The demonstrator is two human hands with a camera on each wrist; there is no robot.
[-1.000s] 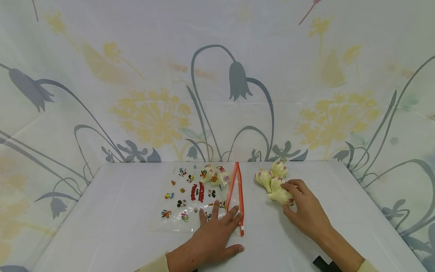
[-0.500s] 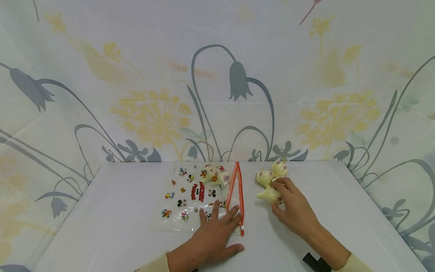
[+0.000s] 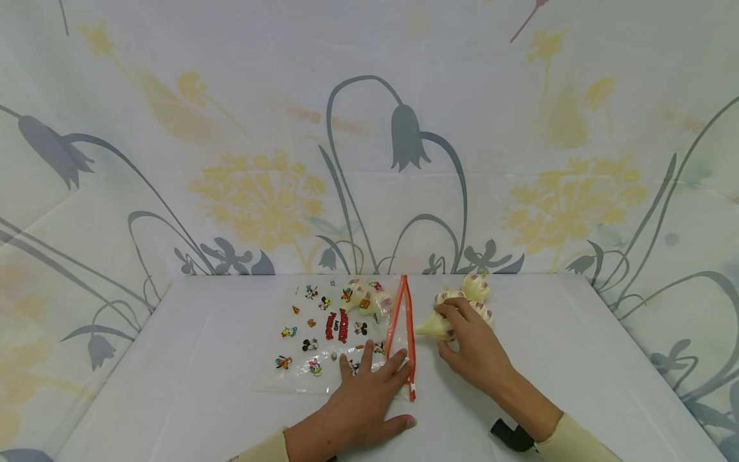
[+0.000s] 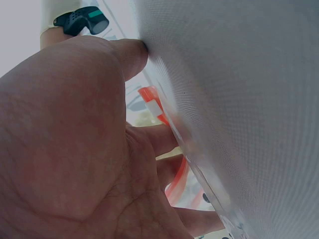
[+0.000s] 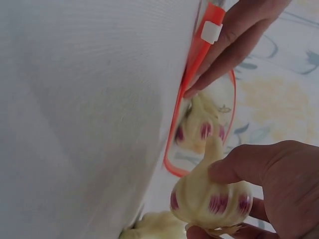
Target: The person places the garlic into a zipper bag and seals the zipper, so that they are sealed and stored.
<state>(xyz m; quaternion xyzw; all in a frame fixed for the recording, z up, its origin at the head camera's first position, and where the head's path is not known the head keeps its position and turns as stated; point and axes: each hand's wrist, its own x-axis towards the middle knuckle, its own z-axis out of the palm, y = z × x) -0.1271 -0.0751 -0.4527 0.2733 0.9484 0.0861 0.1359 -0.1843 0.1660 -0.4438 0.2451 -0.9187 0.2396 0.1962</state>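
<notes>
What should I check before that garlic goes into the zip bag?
1. Grip on the garlic: ok. The right hand holds one garlic bulb, fingers curled round it.
2. Bag held down: ok. The left hand lies flat on the zip bag, fingers straight, near the orange zipper.
3. Bag mouth open: ok. The right wrist view shows the orange rim parted, with garlic already inside.
4. Bulb aimed at the mouth: ok. Its pointed tip faces the zipper, close to it.
5. Room inside: cannot tell; the bulbs already there sit near the far end of the mouth.
6. Spare bulbs out of the way: ok, behind the right hand.
</notes>
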